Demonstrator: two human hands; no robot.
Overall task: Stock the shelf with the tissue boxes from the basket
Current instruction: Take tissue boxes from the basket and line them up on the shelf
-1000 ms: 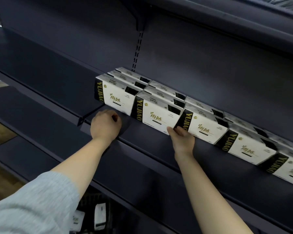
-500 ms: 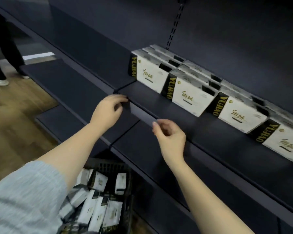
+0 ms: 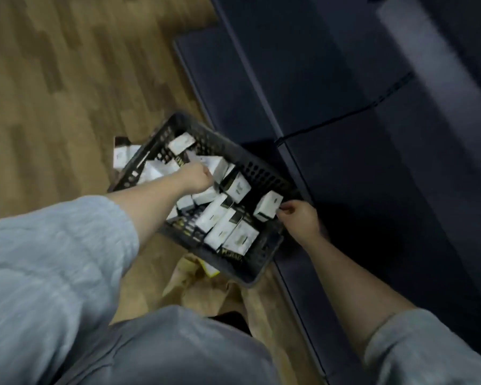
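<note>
**Tissue boxes in floor basket**

Small white cardboard tissue boxes with black-and-gold end panels (image 3: 235, 187), jumbled inside black perforated plastic basket (image 3: 261, 170) on wood-pattern floor (image 3: 67, 93), beside dark blue metal shelf (image 3: 331, 120). Left hand (image 3: 197, 177) clenched among boxes; hold unclear through blur. Right hand (image 3: 299, 218) pinching one white box (image 3: 267, 207) at basket's shelf-side rim.

white tissue boxes (image 3: 225, 232) jumbled in basket (image 3: 257, 269)
</note>
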